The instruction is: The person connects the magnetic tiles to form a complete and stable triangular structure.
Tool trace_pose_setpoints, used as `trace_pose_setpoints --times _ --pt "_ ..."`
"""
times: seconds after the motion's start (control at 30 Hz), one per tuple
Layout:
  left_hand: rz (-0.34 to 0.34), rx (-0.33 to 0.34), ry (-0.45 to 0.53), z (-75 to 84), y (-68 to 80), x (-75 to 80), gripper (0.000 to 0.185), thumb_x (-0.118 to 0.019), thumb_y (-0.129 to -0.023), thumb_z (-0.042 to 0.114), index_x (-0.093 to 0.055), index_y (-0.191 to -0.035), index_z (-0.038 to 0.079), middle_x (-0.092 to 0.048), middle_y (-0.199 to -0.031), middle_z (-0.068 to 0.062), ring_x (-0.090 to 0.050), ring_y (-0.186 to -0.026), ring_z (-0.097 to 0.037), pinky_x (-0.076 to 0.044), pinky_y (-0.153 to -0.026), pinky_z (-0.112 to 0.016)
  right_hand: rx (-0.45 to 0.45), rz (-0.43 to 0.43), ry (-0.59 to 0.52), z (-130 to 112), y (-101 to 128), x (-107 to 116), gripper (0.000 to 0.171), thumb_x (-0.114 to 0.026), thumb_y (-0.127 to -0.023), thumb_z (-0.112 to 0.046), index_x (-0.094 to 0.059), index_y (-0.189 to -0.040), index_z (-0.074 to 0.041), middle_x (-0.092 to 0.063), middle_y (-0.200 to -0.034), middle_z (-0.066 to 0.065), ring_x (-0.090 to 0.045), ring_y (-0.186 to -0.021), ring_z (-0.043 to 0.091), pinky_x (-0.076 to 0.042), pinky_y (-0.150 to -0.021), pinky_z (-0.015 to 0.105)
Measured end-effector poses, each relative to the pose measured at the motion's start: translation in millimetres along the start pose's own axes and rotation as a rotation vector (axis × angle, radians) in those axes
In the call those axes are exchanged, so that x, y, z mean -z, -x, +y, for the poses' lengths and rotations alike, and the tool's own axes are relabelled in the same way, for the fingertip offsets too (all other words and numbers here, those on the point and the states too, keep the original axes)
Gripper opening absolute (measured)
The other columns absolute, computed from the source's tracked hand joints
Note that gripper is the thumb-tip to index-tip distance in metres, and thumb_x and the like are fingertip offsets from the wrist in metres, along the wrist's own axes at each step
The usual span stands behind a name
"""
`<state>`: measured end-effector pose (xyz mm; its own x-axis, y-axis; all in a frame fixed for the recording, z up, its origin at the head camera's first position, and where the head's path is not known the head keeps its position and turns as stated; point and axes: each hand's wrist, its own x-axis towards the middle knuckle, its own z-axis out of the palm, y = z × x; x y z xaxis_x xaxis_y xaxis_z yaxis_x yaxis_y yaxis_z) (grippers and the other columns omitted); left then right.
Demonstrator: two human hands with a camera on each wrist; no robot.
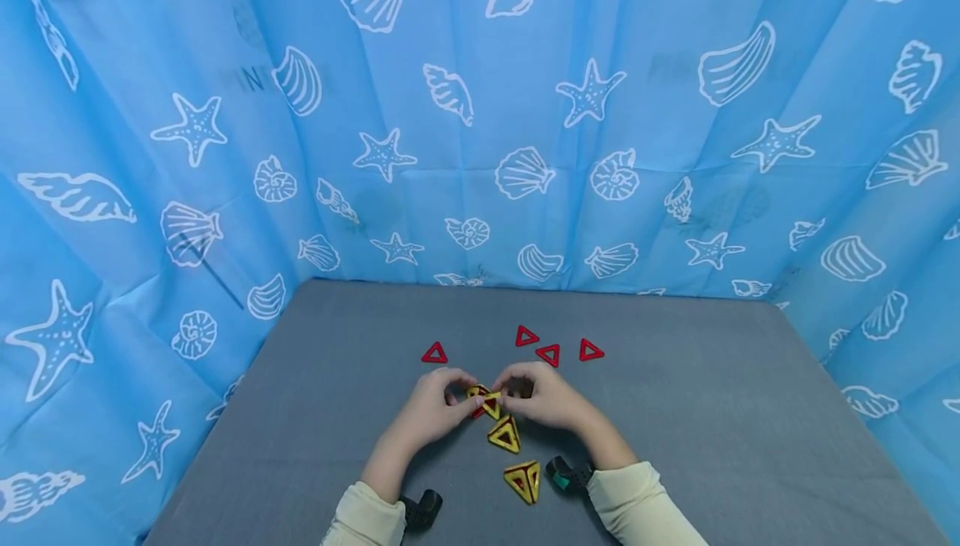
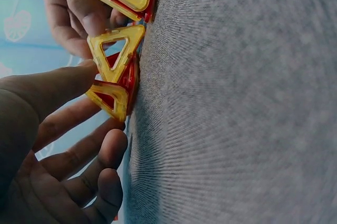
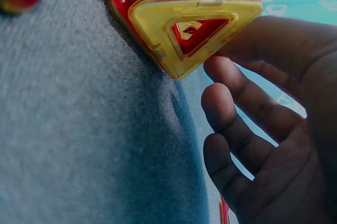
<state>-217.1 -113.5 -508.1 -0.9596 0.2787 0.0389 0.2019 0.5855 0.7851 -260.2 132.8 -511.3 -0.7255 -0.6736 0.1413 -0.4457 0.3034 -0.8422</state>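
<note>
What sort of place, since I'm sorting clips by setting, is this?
Perhaps a curtained-off filming corner: a blue shell-print curtain hangs behind a gray table, and a black device sits at each wrist.

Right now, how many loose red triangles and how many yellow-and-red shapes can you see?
Loose red triangles: 4
Yellow-and-red shapes: 3, counting the one in the left hand and right hand
Total: 7

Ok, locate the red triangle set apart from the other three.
In the head view, the lone red triangle lies on the table, just beyond the left hand and left of the other red triangles.
</note>
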Motion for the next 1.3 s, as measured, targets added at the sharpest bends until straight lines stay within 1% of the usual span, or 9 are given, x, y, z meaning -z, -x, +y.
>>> trace_pose_setpoints --times 0.2,0.3,0.57,0.73,1.03,1.13,1.3 --pt "-0.002 -0.006 -0.013 0.1 -0.5 -0.1 0.021 -0.076 -0.1 0.028 -0.079 -0.117 0.016 -0.073 -0.113 -0.006 -0.056 -0.071 -0.009 -0.048 -0.064 -0.027 0.01 -0.001 -0.008 0.0 0.2 1.5 0.014 -0.071 -0.1 -0.008 -0.078 -0.112 -0.007 -0.073 -0.096 0.007 -0.06 -0.075 0.009 -0.052 -0.067 0.026" --pt "-0.005 -0.006 -0.011 1.5 -0.3 0.1 0.022 -0.076 -0.101 0.028 -0.079 -0.118 0.015 -0.073 -0.112 -0.005 -0.056 -0.071 -0.009 -0.048 -0.065 -0.027 0.011 0.005 -0.013 -0.3 -0.3 1.7 0.015 -0.07 -0.1 -0.007 -0.079 -0.113 -0.007 -0.073 -0.099 0.008 -0.06 -0.077 0.009 -0.053 -0.069 0.026" --pt "-0.034 -0.027 0.029 3.4 -2.6 0.6 0.029 -0.071 -0.104 0.024 -0.077 -0.126 0.007 -0.072 -0.089 0.001 -0.058 -0.069 -0.01 -0.048 -0.062 -0.026 0.028 0.015 -0.014 -2.8 -2.1 -0.5 0.015 -0.072 -0.1 -0.008 -0.081 -0.112 -0.01 -0.075 -0.106 0.008 -0.062 -0.086 0.009 -0.053 -0.076 0.026" --pt "-0.043 -0.043 0.015 2.7 -4.2 -0.3 0.028 -0.07 -0.105 0.024 -0.078 -0.127 0.008 -0.072 -0.091 0.001 -0.058 -0.071 -0.009 -0.048 -0.064 -0.026 0.025 0.027 -0.013 -5.2 -2.7 -3.5 0.014 -0.074 -0.099 -0.006 -0.081 -0.11 -0.011 -0.075 -0.106 0.006 -0.064 -0.089 0.009 -0.055 -0.079 0.026" --pt "-0.059 -0.041 0.011 6.8 -1.4 -0.3 0.027 -0.069 -0.105 0.02 -0.077 -0.128 0.009 -0.069 -0.095 0.002 -0.059 -0.075 -0.009 -0.049 -0.067 -0.026 0.026 0.074 0.009 -5.9 -3.1 -7.0 0.012 -0.078 -0.095 -0.006 -0.079 -0.105 -0.012 -0.074 -0.102 0.005 -0.063 -0.081 0.007 -0.053 -0.073 0.026" --pt "-0.075 -0.042 0.012 6.3 -1.1 0.1 0.029 -0.07 -0.104 0.022 -0.076 -0.13 0.01 -0.068 -0.095 0.003 -0.058 -0.075 -0.009 -0.049 -0.066 -0.026 0.017 0.082 0.011 -6.1 -3.2 -7.2 0.012 -0.078 -0.095 -0.007 -0.078 -0.106 -0.012 -0.074 -0.102 0.004 -0.064 -0.081 0.008 -0.054 -0.073 0.026" --pt "-0.093 -0.045 0.013 3.7 -1.0 0.6 0.033 -0.075 -0.101 0.023 -0.075 -0.132 0.012 -0.067 -0.097 0.001 -0.057 -0.074 -0.009 -0.049 -0.065 -0.026 -0.015 0.081 0.002 -5.8 -3.7 -7.4 0.017 -0.078 -0.096 -0.009 -0.077 -0.112 -0.013 -0.074 -0.104 0.005 -0.064 -0.081 0.009 -0.054 -0.073 0.026"
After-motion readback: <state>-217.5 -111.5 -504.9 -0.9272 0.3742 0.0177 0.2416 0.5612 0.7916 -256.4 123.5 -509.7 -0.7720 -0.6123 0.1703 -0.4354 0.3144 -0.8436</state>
